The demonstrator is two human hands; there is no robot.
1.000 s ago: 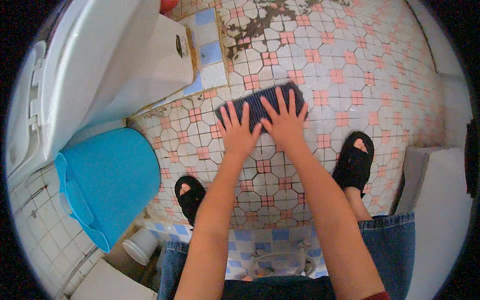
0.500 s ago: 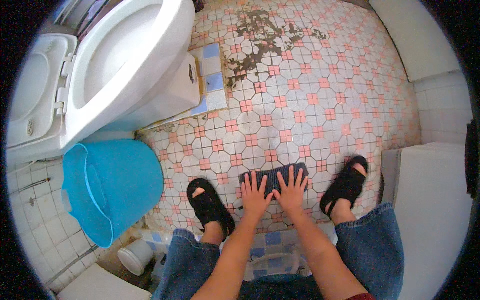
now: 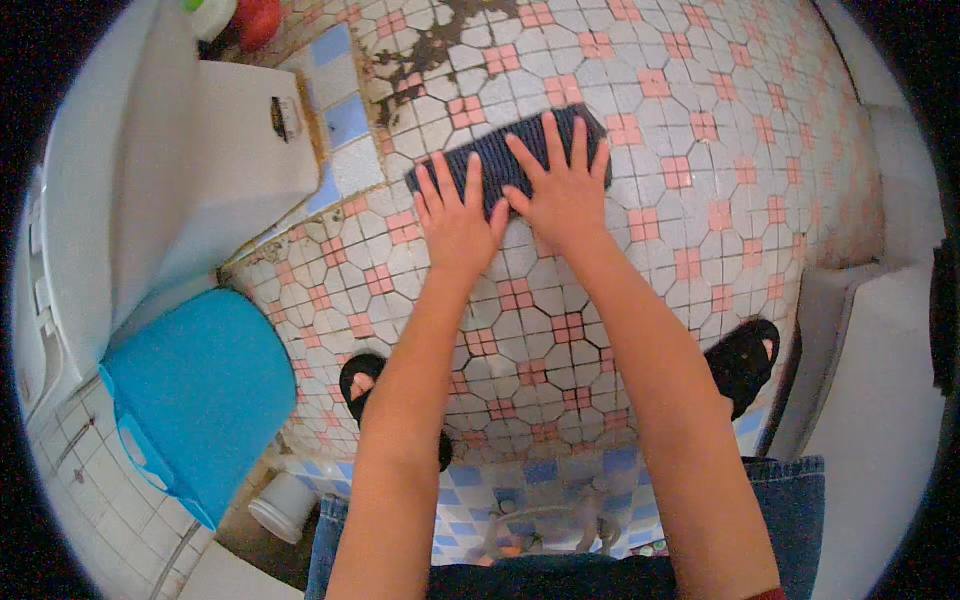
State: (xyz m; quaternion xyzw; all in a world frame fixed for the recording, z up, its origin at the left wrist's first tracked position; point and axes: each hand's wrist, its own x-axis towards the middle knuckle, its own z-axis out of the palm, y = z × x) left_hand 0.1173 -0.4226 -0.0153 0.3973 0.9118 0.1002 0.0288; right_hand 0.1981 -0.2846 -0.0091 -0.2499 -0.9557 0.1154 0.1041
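A dark, ribbed, folded cloth [image 3: 493, 165] lies flat on the tiled floor, well ahead of my feet. My left hand [image 3: 455, 225] rests on its left part, palm down, fingers spread. On the right part lies my right hand [image 3: 565, 200], also flat with its fingers apart. The two thumbs come close together at the cloth's near edge. Neither hand is wrapped round anything. Both arms stretch forward from the lower edge between my black sandals [image 3: 742, 368].
White and pink floor tiles [image 3: 690, 265] surround the cloth, with a dark dirty patch [image 3: 430, 50] beyond it. At left stand a white toilet [image 3: 250, 150] and a blue tub [image 3: 205, 390]. A small white container [image 3: 283, 505] sits near the tub. A pale box-like block [image 3: 870, 400] stands at right.
Both hands have slid the cloth forward, away from my feet and slightly left. My arms are more outstretched, and the whole view has shifted forward.
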